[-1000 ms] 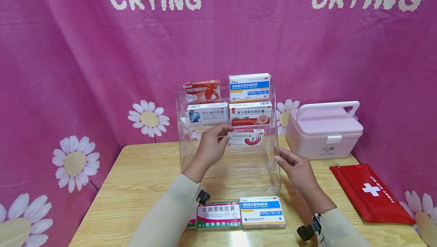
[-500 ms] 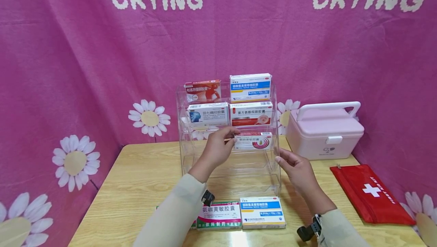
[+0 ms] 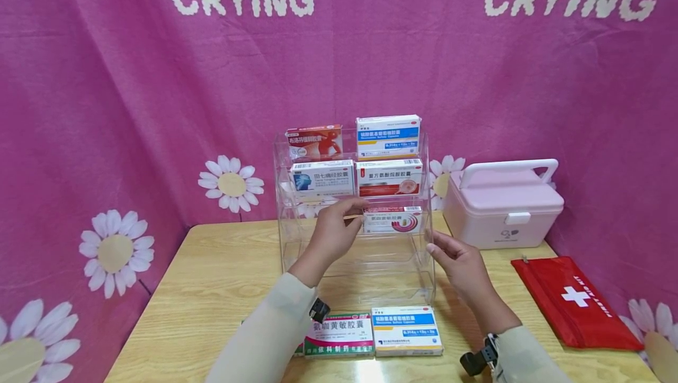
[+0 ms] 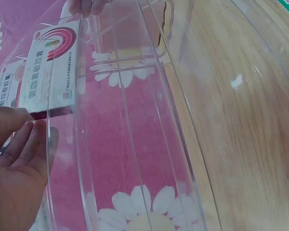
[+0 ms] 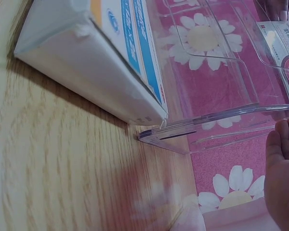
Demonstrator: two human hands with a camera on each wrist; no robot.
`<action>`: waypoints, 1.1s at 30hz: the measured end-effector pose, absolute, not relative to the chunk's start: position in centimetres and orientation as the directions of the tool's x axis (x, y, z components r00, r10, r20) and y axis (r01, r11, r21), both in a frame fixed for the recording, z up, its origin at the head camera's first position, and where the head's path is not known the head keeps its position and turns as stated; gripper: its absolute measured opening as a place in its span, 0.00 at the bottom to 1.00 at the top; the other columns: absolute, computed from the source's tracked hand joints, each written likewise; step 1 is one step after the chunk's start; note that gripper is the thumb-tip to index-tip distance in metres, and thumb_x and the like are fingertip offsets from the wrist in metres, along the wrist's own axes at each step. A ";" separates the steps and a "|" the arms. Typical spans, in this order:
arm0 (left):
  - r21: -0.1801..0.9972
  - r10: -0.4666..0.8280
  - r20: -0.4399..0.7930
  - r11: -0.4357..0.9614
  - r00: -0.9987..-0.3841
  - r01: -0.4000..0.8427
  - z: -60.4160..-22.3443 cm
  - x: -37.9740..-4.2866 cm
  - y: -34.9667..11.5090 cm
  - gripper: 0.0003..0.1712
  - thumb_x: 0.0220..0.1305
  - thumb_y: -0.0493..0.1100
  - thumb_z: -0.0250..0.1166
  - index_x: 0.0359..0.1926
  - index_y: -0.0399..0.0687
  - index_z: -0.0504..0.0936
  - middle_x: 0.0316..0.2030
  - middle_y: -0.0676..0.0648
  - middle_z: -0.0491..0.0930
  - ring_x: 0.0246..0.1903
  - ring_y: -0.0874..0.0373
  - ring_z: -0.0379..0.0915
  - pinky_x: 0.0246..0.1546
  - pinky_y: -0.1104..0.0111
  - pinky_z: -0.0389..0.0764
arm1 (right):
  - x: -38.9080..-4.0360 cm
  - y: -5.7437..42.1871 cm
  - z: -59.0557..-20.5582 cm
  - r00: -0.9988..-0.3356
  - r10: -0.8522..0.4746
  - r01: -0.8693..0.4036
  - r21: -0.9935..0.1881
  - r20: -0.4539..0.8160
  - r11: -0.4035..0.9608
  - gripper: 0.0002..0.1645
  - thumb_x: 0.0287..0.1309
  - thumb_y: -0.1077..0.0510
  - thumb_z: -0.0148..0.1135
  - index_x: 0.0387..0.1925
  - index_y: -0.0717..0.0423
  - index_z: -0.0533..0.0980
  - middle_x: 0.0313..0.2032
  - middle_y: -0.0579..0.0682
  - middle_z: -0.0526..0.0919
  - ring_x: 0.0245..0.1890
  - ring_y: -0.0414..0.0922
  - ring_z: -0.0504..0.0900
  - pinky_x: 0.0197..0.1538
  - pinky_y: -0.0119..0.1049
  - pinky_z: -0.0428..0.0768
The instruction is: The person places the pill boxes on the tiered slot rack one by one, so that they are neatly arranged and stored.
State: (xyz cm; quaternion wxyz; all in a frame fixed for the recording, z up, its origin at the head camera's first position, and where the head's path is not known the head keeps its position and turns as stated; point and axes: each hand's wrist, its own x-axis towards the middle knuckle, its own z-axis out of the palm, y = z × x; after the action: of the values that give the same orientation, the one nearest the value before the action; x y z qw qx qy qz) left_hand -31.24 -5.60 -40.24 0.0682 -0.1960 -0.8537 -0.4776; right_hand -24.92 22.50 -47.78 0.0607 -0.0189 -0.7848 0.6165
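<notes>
A clear acrylic display rack (image 3: 349,247) stands on the table with medicine boxes on its tiers. My left hand (image 3: 336,230) is at the left end of a white medicine box with pink arcs (image 3: 392,221) on the third tier. In the left wrist view, the thumb tip is right at that box's edge (image 4: 50,72), the other fingers loosely bent beside it. My right hand (image 3: 463,265) touches the rack's right side panel, fingers along its outer face (image 5: 279,139) and thumb near the front edge.
Upper tiers hold a red box (image 3: 315,142), a blue-white box (image 3: 388,136) and two white boxes. In front lie a green-and-white box (image 3: 341,336) and another blue-white box (image 3: 405,331). Right are a pink case (image 3: 503,206) and a red first aid pouch (image 3: 577,303).
The white box with pink arcs has moved right and slightly down along the third tier with my left hand, then stayed there as the thumb drew back slightly. My right hand stays at the rack.
</notes>
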 end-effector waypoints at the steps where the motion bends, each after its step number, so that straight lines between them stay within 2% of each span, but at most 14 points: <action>1: 0.791 0.255 0.306 0.468 -0.917 0.394 -40.2 -31.1 -5.9 0.18 0.78 0.38 0.68 0.65 0.53 0.86 0.63 0.50 0.87 0.62 0.53 0.85 0.62 0.60 0.88 | -24.9 22.5 -47.8 -0.992 0.106 -0.042 -0.970 0.069 0.240 0.32 0.80 0.46 0.64 0.77 0.52 0.75 0.75 0.53 0.78 0.68 0.37 0.79 0.60 0.17 0.79; 5: 0.807 0.204 0.312 0.458 -0.928 0.372 -39.8 -29.9 -8.1 0.19 0.76 0.39 0.70 0.64 0.51 0.86 0.60 0.49 0.89 0.61 0.52 0.86 0.63 0.56 0.88 | -24.9 22.4 -47.9 -0.992 0.113 -0.023 -0.971 0.052 0.239 0.32 0.80 0.46 0.64 0.77 0.51 0.75 0.75 0.53 0.78 0.73 0.47 0.78 0.59 0.16 0.79; 9: 0.812 0.194 0.271 0.480 -0.943 0.333 -39.6 -27.7 -11.6 0.18 0.74 0.42 0.73 0.62 0.52 0.88 0.57 0.50 0.90 0.60 0.51 0.86 0.64 0.52 0.88 | -25.0 22.2 -48.1 -0.992 0.122 0.010 -0.973 0.019 0.232 0.32 0.79 0.46 0.65 0.77 0.49 0.75 0.75 0.52 0.79 0.74 0.51 0.77 0.59 0.16 0.79; 15: 0.706 0.342 0.243 0.579 -0.908 0.407 -42.0 -23.4 -17.8 0.20 0.71 0.42 0.76 0.62 0.54 0.88 0.57 0.53 0.90 0.57 0.49 0.87 0.64 0.46 0.86 | -24.9 22.2 -48.0 -0.993 0.118 0.029 -0.969 0.000 0.246 0.32 0.79 0.44 0.65 0.77 0.46 0.75 0.75 0.50 0.78 0.75 0.51 0.76 0.60 0.18 0.79; 20: 0.714 0.441 0.154 0.568 -0.884 0.408 -44.7 -21.3 -22.1 0.24 0.68 0.47 0.79 0.63 0.59 0.87 0.61 0.54 0.87 0.60 0.45 0.85 0.67 0.37 0.81 | -24.9 22.7 -47.6 -0.992 0.118 -0.003 -0.965 0.035 0.262 0.33 0.79 0.43 0.63 0.78 0.47 0.74 0.75 0.51 0.78 0.75 0.52 0.76 0.60 0.17 0.79; 22: 0.731 0.442 0.123 0.566 -0.889 0.383 -45.5 -20.8 -23.6 0.27 0.65 0.48 0.81 0.64 0.57 0.86 0.62 0.52 0.87 0.61 0.40 0.84 0.66 0.35 0.80 | -25.0 22.8 -47.5 -0.992 0.117 -0.015 -0.964 0.048 0.267 0.32 0.79 0.43 0.63 0.78 0.48 0.74 0.75 0.51 0.78 0.75 0.52 0.76 0.60 0.17 0.79; 28: 0.748 0.401 0.015 0.603 -0.916 0.276 -47.4 -20.0 -27.1 0.36 0.58 0.47 0.85 0.67 0.50 0.84 0.66 0.46 0.83 0.64 0.33 0.79 0.55 0.48 0.90 | -25.0 22.7 -47.5 -0.992 0.116 -0.013 -0.967 0.044 0.255 0.32 0.79 0.43 0.65 0.77 0.48 0.75 0.75 0.51 0.79 0.75 0.51 0.76 0.59 0.15 0.78; 33: 0.663 0.426 0.022 0.671 -0.904 0.332 -48.6 -19.4 -29.1 0.45 0.51 0.51 0.89 0.70 0.51 0.82 0.68 0.49 0.82 0.67 0.38 0.78 0.65 0.42 0.83 | -25.0 22.6 -47.6 -0.992 0.121 -0.011 -0.969 0.042 0.247 0.33 0.78 0.44 0.65 0.76 0.50 0.75 0.74 0.52 0.79 0.73 0.50 0.77 0.59 0.15 0.78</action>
State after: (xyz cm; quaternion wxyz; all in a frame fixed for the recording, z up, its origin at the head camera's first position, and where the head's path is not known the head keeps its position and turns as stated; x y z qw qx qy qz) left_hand -19.42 -29.07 -48.64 -0.0675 -0.2080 -0.9116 -0.3482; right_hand -24.97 22.62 -47.61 0.0537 -0.0350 -0.7877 0.6127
